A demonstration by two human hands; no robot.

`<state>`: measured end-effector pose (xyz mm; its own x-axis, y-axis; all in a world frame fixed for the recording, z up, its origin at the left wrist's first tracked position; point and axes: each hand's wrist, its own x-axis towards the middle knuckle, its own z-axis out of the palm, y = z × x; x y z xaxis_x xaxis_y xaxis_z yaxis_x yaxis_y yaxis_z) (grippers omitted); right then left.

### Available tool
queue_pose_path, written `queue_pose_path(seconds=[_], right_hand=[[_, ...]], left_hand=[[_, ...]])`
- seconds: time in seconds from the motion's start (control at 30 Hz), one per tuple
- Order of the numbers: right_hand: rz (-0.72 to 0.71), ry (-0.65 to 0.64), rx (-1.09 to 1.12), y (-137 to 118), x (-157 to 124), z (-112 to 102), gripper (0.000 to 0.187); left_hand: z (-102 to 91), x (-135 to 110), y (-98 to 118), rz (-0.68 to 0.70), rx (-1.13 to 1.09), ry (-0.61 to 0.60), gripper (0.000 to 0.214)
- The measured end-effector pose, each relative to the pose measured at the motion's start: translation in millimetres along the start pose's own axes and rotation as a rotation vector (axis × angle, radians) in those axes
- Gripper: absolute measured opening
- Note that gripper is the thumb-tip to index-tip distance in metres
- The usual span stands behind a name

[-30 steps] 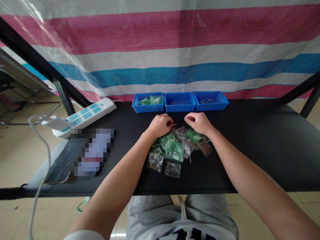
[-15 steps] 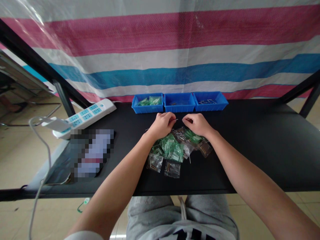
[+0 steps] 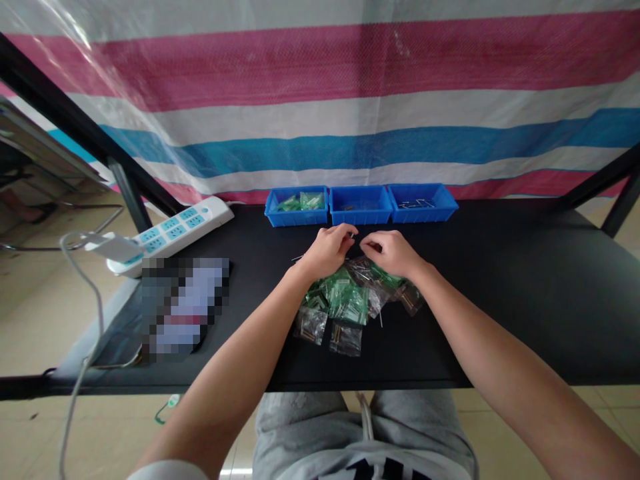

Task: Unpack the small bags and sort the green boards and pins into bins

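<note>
My left hand (image 3: 327,251) is closed in a pinch, and a small thin metal pin (image 3: 353,235) shows at its fingertips. Close beside it on the right, my right hand (image 3: 391,251) has its thumb and fingers pressed together; what they hold, if anything, is too small to make out. A narrow gap lies between the two hands. Below them is a pile of green plastic bags (image 3: 344,297) and clear bags with brass-coloured pieces (image 3: 346,339). A thin metal rod (image 3: 381,318) sticks out of the pile's lower edge.
Three blue bins stand behind my hands: the left bin (image 3: 296,219) holds green bags, the middle bin (image 3: 361,217) a small dark piece, the right bin (image 3: 425,215) thin metal rods. A white power strip (image 3: 173,233) and a pixelated flat object (image 3: 193,307) lie at the left.
My right hand has moved slightly left, narrowing the gap between the hands. The pin in my left fingers has turned and less of it sticks out.
</note>
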<state>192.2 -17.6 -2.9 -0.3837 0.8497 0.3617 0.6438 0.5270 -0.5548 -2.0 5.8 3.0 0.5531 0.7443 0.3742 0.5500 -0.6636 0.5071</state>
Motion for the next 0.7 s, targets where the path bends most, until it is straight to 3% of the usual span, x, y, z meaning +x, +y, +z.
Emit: queue_pose_path(seconds=[0.13, 0.3, 0.43, 0.57, 0.7], right_hand=[[0.048, 0.003, 0.102, -3.3, 0.3, -0.7, 0.019], [0.194, 0.033, 0.45, -3.7, 4.5, -1.7, 0.039], [0.297, 0.056, 0.696, -1.4, 7.5, -4.9, 0.046], [0.315, 0.097, 0.695, -1.8, 7.4, -7.2, 0.046], [0.326, 0.164, 0.676, -2.3, 6.9, -6.6, 0.047]], left_hand=[[-1.6, -1.4, 7.5, -0.087, -0.184, 0.125, 0.008], [-0.6, -1.5, 10.4, -0.125, -0.379, 0.236, 0.014], [1.3, -0.2, 6.6, -0.124, -0.364, 0.293, 0.016], [2.1, 0.1, 4.5, -0.137, -0.326, 0.279, 0.014], [0.7, 0.0, 4.2, -0.181, -0.296, 0.244, 0.027]])
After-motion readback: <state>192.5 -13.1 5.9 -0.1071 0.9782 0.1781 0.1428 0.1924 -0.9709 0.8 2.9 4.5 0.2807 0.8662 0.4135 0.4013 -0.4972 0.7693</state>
